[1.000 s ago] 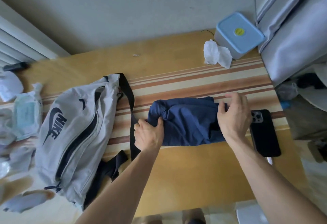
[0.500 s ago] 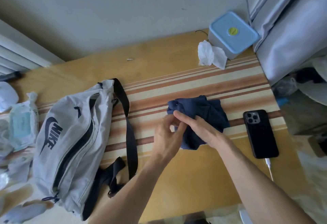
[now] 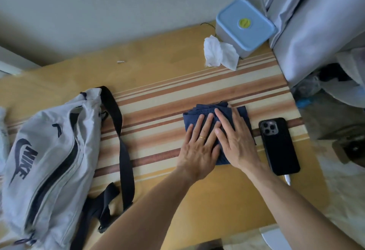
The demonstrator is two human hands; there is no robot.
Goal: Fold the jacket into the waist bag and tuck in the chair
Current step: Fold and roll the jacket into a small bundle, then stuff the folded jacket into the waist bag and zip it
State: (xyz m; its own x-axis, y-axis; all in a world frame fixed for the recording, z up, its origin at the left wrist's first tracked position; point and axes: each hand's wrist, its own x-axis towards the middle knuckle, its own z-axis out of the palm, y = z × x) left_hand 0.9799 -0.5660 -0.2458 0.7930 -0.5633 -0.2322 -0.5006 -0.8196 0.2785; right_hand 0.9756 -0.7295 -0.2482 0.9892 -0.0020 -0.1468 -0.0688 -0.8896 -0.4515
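Under flat hands (image 3: 199, 147), soft jacket (image 3: 240, 112) (square).

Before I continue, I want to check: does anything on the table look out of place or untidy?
A crumpled white tissue lies loose against the blue-lidded box. Otherwise nothing stands out: both hands press flat on the folded jacket, beside the phone.

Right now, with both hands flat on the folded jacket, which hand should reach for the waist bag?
The left hand. The grey fabric waist bag lies on its side of the table, while the right hand, nearer the black phone, can hold the folded navy jacket pressed flat.
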